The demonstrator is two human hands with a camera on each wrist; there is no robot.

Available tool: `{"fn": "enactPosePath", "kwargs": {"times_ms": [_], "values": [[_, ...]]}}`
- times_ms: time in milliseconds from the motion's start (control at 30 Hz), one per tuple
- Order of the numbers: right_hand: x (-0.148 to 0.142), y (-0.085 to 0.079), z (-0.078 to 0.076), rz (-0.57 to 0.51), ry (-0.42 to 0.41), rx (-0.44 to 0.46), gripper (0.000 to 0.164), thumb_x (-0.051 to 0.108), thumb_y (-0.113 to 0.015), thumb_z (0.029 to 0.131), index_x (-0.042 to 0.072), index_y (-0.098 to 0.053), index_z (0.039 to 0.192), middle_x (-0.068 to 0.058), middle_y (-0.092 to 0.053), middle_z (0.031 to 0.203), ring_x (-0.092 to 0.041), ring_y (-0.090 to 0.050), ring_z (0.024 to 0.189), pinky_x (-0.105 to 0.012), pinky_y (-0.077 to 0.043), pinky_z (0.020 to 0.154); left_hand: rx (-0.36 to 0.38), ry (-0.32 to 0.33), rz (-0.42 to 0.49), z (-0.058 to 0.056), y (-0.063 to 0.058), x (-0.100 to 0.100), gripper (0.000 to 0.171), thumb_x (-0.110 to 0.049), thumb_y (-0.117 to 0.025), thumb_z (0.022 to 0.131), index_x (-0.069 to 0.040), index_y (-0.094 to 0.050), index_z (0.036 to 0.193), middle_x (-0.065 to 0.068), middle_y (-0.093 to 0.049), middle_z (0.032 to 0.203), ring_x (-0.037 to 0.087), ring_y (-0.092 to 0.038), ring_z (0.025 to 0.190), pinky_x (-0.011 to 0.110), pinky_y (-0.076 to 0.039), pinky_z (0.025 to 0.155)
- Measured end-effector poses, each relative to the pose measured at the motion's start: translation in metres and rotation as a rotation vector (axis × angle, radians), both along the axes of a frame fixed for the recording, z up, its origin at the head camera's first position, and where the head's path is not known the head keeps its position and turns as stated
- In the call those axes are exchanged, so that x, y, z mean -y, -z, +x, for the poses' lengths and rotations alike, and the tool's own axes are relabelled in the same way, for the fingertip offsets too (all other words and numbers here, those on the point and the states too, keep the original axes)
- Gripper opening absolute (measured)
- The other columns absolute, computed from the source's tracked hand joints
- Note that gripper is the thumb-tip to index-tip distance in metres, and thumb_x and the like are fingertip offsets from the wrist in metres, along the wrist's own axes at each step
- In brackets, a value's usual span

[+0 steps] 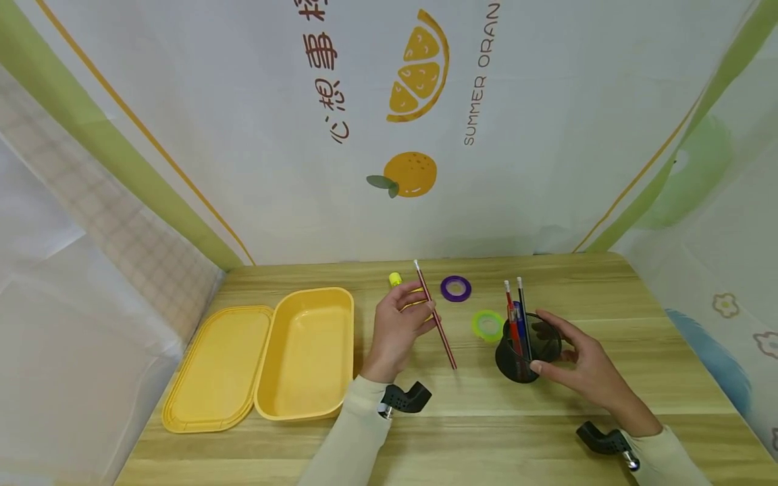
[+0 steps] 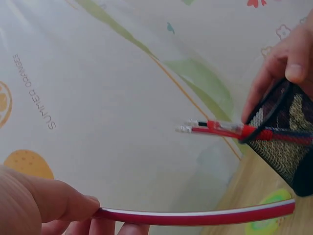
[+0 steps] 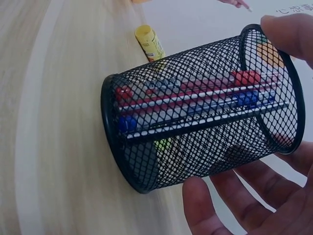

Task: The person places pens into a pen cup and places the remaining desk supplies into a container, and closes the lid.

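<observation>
My left hand (image 1: 398,324) pinches a dark red pencil (image 1: 444,341) between thumb and fingers, its white end pointing up and away and its other end slanting down over the table. In the left wrist view the pencil (image 2: 195,217) reaches out to the right from the fingertips. My right hand (image 1: 586,368) grips a black mesh pen holder (image 3: 205,117) at its rim, thumb on the near side and fingers on the far side. Inside the holder stand a red pen (image 1: 513,324), a blue pen, and red and black pencils, leaning to the left side.
A yellow glue stick (image 1: 396,279) lies partly behind my left hand. Purple tape (image 1: 446,294) and green tape (image 1: 478,327) lie between the hands. Left of them sit a yellow box (image 1: 304,368) and its lid (image 1: 213,378). A printed cloth (image 1: 292,223) hangs behind the table.
</observation>
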State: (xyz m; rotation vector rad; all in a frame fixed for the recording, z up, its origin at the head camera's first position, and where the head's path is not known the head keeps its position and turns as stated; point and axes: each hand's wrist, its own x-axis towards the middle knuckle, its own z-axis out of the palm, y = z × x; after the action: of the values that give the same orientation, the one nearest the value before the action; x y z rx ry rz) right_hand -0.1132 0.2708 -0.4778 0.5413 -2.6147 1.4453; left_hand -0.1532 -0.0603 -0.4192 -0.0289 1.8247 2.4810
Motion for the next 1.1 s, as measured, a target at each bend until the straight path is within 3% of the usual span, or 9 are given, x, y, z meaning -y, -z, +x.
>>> {"fn": "enactPosePath", "kwargs": {"times_ms": [200, 367, 733, 1100], "values": [[0.002, 0.001, 0.000, -0.012, 0.000, 0.010, 0.086, 0.006, -0.083, 0.090, 0.014, -0.039, 0.164, -0.026, -0.046, 0.159, 0.010, -0.051, 0.125, -0.023, -0.059, 0.081, -0.035, 0.010, 0.022, 0.000, -0.017, -0.011, 0.042, 0.006, -0.070, 0.095, -0.002, -0.061, 0.135, 0.012, -0.063, 0.115, 0.018, -0.071, 0.097, 0.039, -0.066, 0.081], [0.001, 0.002, 0.000, -0.011, -0.001, 0.010, 0.086, 0.006, -0.083, 0.090, 0.016, -0.040, 0.164, -0.025, -0.045, 0.160, 0.011, -0.050, 0.127, -0.023, -0.059, 0.081, -0.058, 0.021, 0.061, -0.001, -0.024, -0.024, 0.042, 0.007, -0.070, 0.095, -0.002, -0.060, 0.134, 0.012, -0.063, 0.114, 0.018, -0.071, 0.097, 0.037, -0.066, 0.081], [-0.002, 0.003, -0.001, 0.007, 0.003, 0.024, 0.085, 0.009, -0.083, 0.090, 0.012, -0.039, 0.164, -0.024, -0.045, 0.161, 0.014, -0.048, 0.125, -0.022, -0.058, 0.080, -0.101, 0.021, 0.143, -0.001, -0.026, -0.052, 0.033, 0.008, -0.068, 0.096, -0.002, -0.062, 0.127, 0.009, -0.064, 0.108, 0.015, -0.069, 0.091, 0.035, -0.066, 0.079], [-0.002, 0.003, 0.000, -0.001, 0.008, 0.036, 0.085, 0.010, -0.084, 0.090, 0.011, -0.040, 0.163, -0.023, -0.046, 0.161, 0.013, -0.047, 0.127, -0.023, -0.058, 0.078, -0.119, 0.026, 0.122, -0.002, -0.020, -0.074, 0.030, 0.006, -0.070, 0.096, 0.000, -0.062, 0.124, 0.008, -0.063, 0.107, 0.014, -0.067, 0.091, 0.030, -0.065, 0.079]]}}
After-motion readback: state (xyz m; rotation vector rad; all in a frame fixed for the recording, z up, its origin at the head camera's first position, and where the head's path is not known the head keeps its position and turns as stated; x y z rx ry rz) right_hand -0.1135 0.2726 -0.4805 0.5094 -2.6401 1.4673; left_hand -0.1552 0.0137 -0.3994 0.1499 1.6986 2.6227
